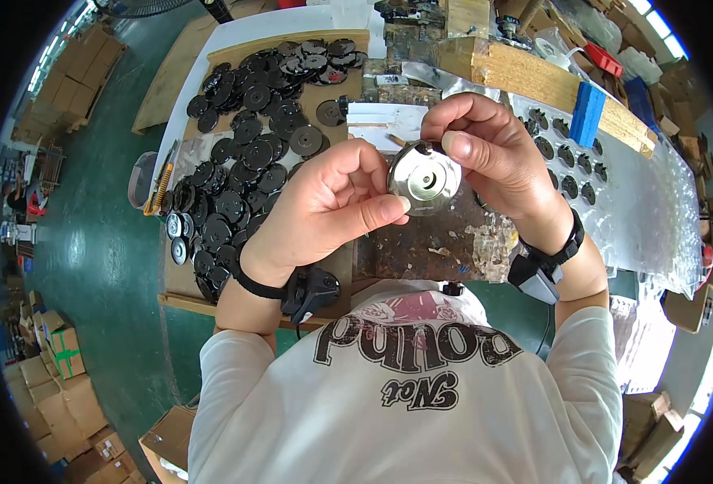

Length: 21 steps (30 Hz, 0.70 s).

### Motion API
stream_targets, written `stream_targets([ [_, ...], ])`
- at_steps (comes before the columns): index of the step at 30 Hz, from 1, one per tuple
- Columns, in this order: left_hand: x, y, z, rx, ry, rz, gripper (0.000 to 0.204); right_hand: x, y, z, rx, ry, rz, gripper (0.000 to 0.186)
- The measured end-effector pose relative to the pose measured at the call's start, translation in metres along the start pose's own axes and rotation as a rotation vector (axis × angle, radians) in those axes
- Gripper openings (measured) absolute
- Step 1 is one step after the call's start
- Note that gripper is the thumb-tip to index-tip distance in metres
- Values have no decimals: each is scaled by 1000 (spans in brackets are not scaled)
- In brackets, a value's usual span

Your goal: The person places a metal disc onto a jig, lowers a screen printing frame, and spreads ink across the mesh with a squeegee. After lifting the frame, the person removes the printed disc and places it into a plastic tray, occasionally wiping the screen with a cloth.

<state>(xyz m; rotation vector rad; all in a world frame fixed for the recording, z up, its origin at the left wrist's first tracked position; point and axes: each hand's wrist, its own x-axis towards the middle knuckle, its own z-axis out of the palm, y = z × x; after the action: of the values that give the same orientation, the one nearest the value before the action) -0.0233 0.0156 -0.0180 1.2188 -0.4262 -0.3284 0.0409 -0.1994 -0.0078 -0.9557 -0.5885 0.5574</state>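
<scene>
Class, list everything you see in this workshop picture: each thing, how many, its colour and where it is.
Metal disc: one, silver, held between both hands.
Black discs: a large heap, on the board at left.
Black discs on clear sheet: several in rows, at right.
Blue block: one, on the wooden beam.
Cardboard boxes: many, brown, on the floor at lower left.
Left hand: one, pinching the metal disc's left edge.
Right hand: one, gripping its top and right edge.
</scene>
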Motion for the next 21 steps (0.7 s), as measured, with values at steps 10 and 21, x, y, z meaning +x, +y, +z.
stream_targets([
  [10,0,-2,-1,41,-11,9,21,-1,1,-1,-25,2,-12,23],
  [21,0,-6,-2,69,37,-8,17,-4,-1,1,-302,62,56,23],
])
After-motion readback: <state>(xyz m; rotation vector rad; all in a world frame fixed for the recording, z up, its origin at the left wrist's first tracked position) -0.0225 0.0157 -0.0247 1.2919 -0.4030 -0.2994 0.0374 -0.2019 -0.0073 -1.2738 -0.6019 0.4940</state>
